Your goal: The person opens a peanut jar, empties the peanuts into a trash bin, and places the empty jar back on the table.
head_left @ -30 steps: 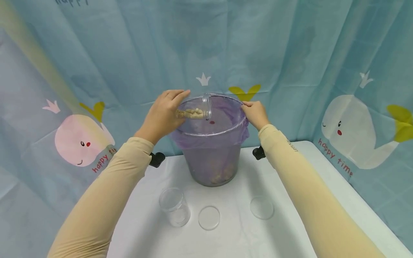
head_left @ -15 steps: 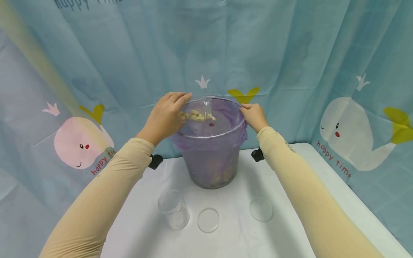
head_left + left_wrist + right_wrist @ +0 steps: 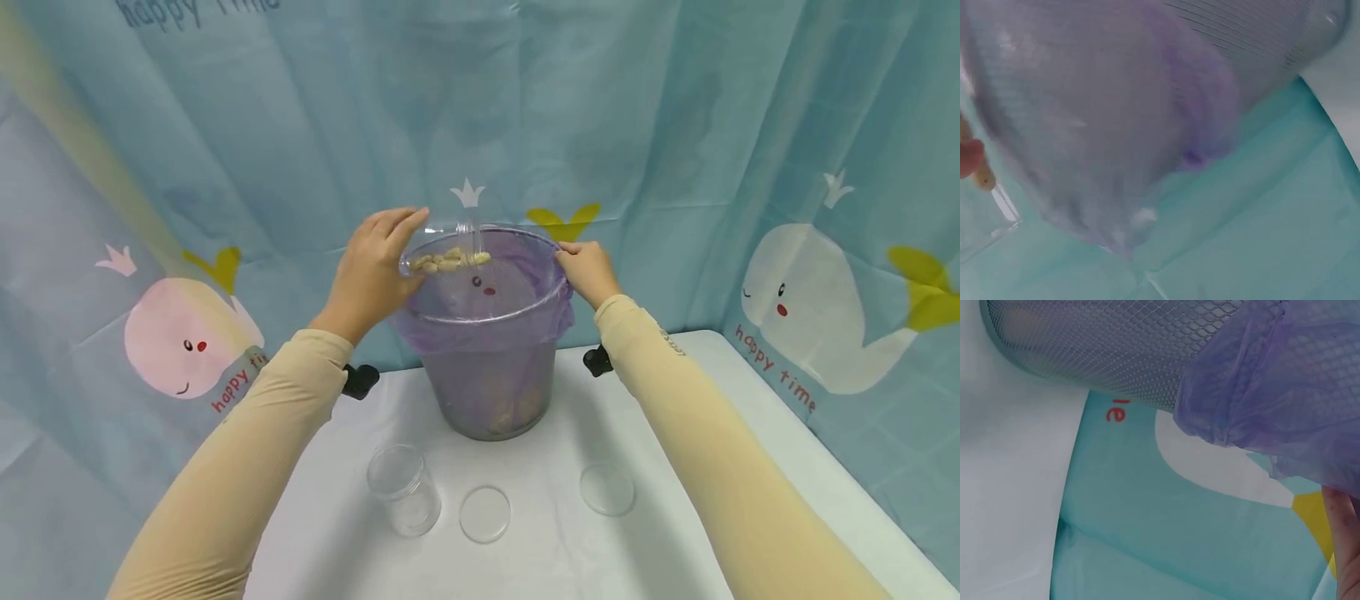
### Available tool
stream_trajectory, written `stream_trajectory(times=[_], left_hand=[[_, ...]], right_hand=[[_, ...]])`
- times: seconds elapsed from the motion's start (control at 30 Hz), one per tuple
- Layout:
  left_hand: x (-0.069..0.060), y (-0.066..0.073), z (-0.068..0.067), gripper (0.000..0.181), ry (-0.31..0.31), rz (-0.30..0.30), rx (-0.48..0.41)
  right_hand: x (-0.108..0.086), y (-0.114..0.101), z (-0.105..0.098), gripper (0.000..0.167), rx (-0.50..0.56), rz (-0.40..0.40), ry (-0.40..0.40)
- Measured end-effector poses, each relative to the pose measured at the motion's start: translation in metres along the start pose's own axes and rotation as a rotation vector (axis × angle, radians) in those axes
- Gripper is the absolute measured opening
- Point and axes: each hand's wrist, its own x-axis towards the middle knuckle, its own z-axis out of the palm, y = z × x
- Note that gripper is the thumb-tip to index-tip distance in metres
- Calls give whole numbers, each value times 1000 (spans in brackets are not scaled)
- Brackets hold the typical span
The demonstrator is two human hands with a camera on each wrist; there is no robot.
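My left hand (image 3: 371, 271) grips a clear jar (image 3: 442, 232) on its side, mouth to the right, over the near-left part of a mesh bin (image 3: 487, 396). Peanuts in their shells (image 3: 446, 261) lie along the jar's lower side, with one at the mouth. A purple bag (image 3: 480, 335) lines the bin and folds over its rim. My right hand (image 3: 590, 272) pinches the bag and rim at the right. The left wrist view has a fingertip (image 3: 969, 157) and a peanut (image 3: 984, 177) at its edge. In the right wrist view, fingers (image 3: 1340, 522) touch the bag's edge.
On the white table (image 3: 540, 550) stand a second clear jar (image 3: 408, 496), upright, and two flat round clear lids, a middle lid (image 3: 485, 514) and a right lid (image 3: 607, 489). A blue printed curtain (image 3: 637, 108) hangs behind the bin.
The jar has shifted slightly up and left since half a second ago. Its peanuts have slid toward the mouth over the past second. The right hand keeps its hold on the rim.
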Motion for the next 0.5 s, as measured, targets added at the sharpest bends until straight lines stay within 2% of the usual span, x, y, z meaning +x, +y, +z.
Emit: stream_trajectory(times=[0.13,0.17,0.27,0.37,0.5], left_hand=[[-1,-1,1,76,-56,12,3],[-1,-1,0,77,-57,12,-1],[-1,-1,-2,76,3,-6,-13],[-2,-3,-2,76,31,9,-4],[-5,-5,-2,76,-23,37,12]], right_hand=[[-1,1,0,42,13,-3,1],[-2,1,0,42,15,-3,1],[-2,0,-1,42,14,-1,6],[-1,-1,0,42,16,-1,-3],[-1,-1,1,41,36,1,-12]])
